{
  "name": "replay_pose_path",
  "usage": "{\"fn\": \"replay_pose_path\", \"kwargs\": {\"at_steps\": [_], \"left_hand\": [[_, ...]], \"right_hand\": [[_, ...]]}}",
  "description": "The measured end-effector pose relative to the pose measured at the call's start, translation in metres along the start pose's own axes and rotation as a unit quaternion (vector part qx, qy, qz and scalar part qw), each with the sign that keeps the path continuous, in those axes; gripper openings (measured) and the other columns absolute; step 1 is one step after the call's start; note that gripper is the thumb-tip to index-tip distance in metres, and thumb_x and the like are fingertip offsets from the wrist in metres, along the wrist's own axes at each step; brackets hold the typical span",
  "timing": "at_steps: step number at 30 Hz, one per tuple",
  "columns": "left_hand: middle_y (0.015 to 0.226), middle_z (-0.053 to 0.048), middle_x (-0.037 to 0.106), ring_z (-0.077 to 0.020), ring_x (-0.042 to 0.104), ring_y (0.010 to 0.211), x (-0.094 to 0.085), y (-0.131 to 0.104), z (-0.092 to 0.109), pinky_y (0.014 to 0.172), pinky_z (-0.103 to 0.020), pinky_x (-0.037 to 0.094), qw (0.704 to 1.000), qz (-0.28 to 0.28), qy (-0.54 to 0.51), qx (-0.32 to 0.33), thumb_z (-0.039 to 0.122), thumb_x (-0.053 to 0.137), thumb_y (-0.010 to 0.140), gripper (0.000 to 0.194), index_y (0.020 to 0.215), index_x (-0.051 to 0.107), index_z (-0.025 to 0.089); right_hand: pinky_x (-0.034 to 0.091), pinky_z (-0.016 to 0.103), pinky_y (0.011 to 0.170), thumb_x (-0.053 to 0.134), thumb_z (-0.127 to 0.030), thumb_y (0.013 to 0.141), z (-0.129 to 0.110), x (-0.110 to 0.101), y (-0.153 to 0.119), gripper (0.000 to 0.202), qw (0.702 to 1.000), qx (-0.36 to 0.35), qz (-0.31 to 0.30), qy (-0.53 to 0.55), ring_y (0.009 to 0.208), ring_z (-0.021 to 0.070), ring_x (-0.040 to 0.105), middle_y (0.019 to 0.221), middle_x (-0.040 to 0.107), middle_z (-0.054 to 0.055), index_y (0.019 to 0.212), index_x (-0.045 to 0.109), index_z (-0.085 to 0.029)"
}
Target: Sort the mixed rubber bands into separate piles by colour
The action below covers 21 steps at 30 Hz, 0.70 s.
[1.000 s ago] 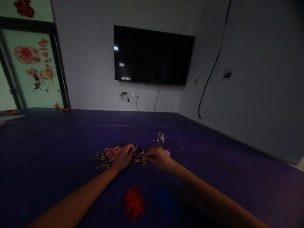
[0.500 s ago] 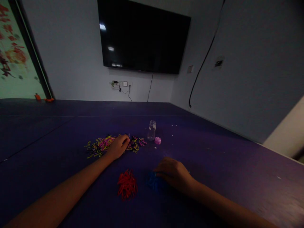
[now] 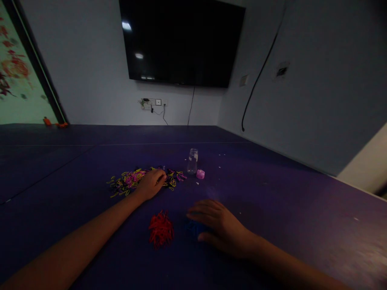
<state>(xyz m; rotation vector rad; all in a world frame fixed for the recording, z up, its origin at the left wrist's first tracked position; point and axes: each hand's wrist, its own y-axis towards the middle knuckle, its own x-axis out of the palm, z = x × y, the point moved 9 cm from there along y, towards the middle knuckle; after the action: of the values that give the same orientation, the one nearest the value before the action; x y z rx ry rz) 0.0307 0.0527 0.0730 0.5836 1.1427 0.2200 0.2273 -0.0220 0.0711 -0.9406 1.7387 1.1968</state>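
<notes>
Right grip [image 3: 222, 225] over blue bands [image 3: 193, 228], left grip [image 3: 151, 184] at multicoloured bands [image 3: 128, 180]

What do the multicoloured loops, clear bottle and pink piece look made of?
Multicoloured loops: likely rubber or similar elastic, being thin loops bent into varied shapes; finish looks matte, though blurred.
Clear bottle: smooth plastic or glass, can't tell which; the purple surface shows through.
Pink piece: probably opaque plastic, from its solid colour; finish too small to judge.

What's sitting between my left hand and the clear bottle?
In the head view, loose yellow, pink and dark bands lie between your left hand and the clear bottle.
</notes>
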Motion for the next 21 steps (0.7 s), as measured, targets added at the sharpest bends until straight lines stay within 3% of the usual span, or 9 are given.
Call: {"fn": "replay_pose_path", "kwargs": {"at_steps": [6,11,15,21], "left_hand": [[0.076,-0.004,0.06,-0.0182,0.056,0.075,0.0,0.0,0.002,0.072,-0.03,0.041,1.0,-0.005,0.004,0.009,0.032,0.035,0.088,0.024,0.077,0.053,0.02],[0.076,-0.004,0.061,-0.0184,0.056,0.075,0.0,0.0,0.003,0.072,-0.031,0.04,1.0,-0.007,0.011,0.014,0.031,0.035,0.088,0.024,0.079,0.053,0.019],[0.077,-0.004,0.061,-0.0182,0.056,0.075,0.0,0.001,0.003,0.072,-0.03,0.04,1.0,-0.006,0.021,0.017,0.031,0.036,0.089,0.024,0.079,0.054,0.019],[0.075,-0.004,0.062,-0.0185,0.057,0.074,-0.003,-0.001,0.008,0.07,-0.031,0.041,0.998,0.016,0.042,0.035,0.029,0.034,0.089,0.026,0.076,0.054,0.019]], "right_hand": [[0.023,0.049,0.105,0.047,-0.051,0.085,-0.016,0.021,0.002,0.05,0.996,-0.048,-0.063,-0.046,0.131,0.0256,0.029,0.137,0.043,0.007,0.129,0.046,-0.028],[0.026,0.045,0.105,0.046,-0.048,0.086,-0.009,0.011,0.001,0.039,0.999,-0.026,-0.041,-0.014,0.128,0.0229,0.034,0.132,0.05,0.006,0.117,0.057,-0.026],[0.03,0.042,0.103,0.04,-0.043,0.09,0.0,0.002,-0.001,0.041,0.999,0.009,-0.019,0.03,0.127,0.0207,0.036,0.132,0.049,0.006,0.126,0.049,-0.025],[0.023,0.048,0.106,0.043,-0.048,0.087,-0.006,0.015,0.0,0.051,0.997,-0.011,-0.074,-0.008,0.131,0.0245,0.029,0.138,0.043,0.007,0.134,0.04,-0.027]]}}
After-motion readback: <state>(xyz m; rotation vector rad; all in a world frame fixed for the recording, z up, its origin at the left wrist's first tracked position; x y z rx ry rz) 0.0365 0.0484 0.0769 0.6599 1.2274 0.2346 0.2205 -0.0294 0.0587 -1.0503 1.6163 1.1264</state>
